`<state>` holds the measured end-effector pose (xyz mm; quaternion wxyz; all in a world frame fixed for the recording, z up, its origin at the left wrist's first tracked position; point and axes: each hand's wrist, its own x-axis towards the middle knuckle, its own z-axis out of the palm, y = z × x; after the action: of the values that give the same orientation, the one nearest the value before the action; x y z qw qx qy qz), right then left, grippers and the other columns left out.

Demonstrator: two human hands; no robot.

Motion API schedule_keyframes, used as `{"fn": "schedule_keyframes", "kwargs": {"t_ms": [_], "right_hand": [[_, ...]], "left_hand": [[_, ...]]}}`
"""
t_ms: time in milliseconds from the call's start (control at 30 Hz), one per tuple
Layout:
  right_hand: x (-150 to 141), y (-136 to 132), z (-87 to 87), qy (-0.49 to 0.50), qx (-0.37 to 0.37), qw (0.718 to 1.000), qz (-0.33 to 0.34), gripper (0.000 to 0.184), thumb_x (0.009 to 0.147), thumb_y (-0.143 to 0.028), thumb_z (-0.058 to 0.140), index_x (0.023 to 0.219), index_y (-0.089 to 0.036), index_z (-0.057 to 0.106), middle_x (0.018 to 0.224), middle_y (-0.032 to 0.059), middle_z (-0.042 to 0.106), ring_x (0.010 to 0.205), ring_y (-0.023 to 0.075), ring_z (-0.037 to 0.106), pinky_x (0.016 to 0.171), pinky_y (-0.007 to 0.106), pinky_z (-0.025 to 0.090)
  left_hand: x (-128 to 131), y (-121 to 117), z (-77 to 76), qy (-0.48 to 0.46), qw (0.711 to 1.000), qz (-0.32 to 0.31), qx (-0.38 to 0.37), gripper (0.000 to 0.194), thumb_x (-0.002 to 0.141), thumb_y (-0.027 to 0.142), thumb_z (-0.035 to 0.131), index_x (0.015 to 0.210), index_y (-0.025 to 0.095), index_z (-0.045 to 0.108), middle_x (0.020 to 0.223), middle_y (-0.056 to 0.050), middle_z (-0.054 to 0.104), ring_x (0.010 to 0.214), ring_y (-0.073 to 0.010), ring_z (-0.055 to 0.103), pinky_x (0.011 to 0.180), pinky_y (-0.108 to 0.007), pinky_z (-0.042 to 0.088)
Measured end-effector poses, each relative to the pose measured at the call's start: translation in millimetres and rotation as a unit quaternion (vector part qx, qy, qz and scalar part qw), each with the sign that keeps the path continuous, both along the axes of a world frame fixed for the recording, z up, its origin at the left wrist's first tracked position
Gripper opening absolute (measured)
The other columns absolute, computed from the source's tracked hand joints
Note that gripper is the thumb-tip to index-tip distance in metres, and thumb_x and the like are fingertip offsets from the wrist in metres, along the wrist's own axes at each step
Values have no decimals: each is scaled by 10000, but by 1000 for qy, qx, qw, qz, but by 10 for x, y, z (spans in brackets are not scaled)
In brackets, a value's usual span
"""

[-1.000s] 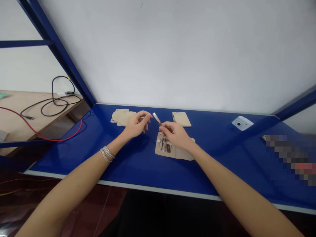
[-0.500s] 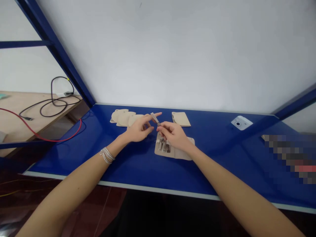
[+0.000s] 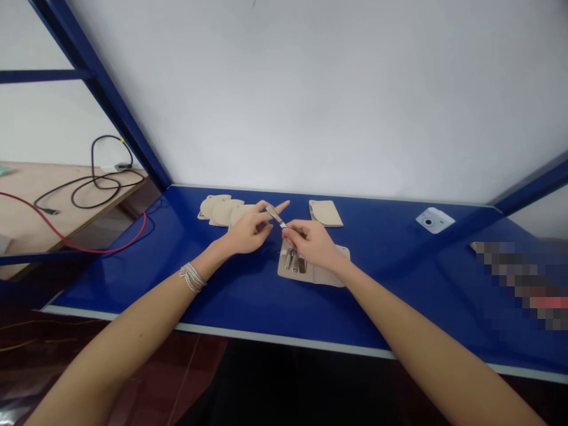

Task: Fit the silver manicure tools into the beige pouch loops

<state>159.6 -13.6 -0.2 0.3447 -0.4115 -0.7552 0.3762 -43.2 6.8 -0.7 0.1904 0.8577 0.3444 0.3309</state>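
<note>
Left hand (image 3: 247, 232): was held partly open above the tabletop (image 3: 213, 296), with the fingers spread and the index finger (image 3: 279, 207) extended past the tool; nothing was seen gripped by it, though whether its fingers touched the tool could not be told.

Right hand (image 3: 313, 244): was closed to a narrow pinch, with the thumb and fingers drawn together around the lower end of the tool.

Held item: a slim steel manicure tool (image 3: 276, 216) was held by the right hand, tilted up and toward the left hand, between the two hands and just above the case.

Case: an opened beige leather manicure case (image 3: 326, 275) was laid flat on the tabletop beneath the right hand, and several metal tools (image 3: 290, 259) were seated in its loops.

Nearby pieces: a scalloped beige leather flap (image 3: 222, 211) was laid out just beyond the left hand, and a small beige pouch (image 3: 326, 213) was placed beyond the right hand.

Wrist: silver bracelets (image 3: 192, 278) were worn on the left wrist.

Further right: a white instant camera (image 3: 435, 220) was placed near the back edge of the tabletop, well apart from the hands.
</note>
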Motion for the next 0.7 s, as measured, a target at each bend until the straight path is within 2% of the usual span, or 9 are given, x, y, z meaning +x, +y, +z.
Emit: {"fn": "schedule_keyframes", "kwargs": {"t_ms": [133,367,700], "right_hand": [[2,-4,9,-5,1,1000,4,266,881,-338,485,694,-163,556,569,-24,522,478,85,413,523,233,337],[19,1,17,-18,14,1000,13,276,879,-329,481,666,-164,541,582,-17,537,490,86,422,528,232,327],[12,-26,22,-30,35,999,6,267,879,-300,487,658,-162,546,547,-32,511,477,84,416,519,231,319]], "left_hand": [[4,-3,10,2,1000,5,8,533,870,139,471,1397,217,497,1028,-89,494,832,-148,496,583,-209,444],[0,-2,-2,-4,1000,2,5,515,877,149,470,1387,215,512,1018,-81,487,718,-109,473,523,-189,402],[-2,6,4,6,1000,9,3,481,874,139,479,1344,204,556,1059,-100,520,787,-129,529,527,-189,420]]}}
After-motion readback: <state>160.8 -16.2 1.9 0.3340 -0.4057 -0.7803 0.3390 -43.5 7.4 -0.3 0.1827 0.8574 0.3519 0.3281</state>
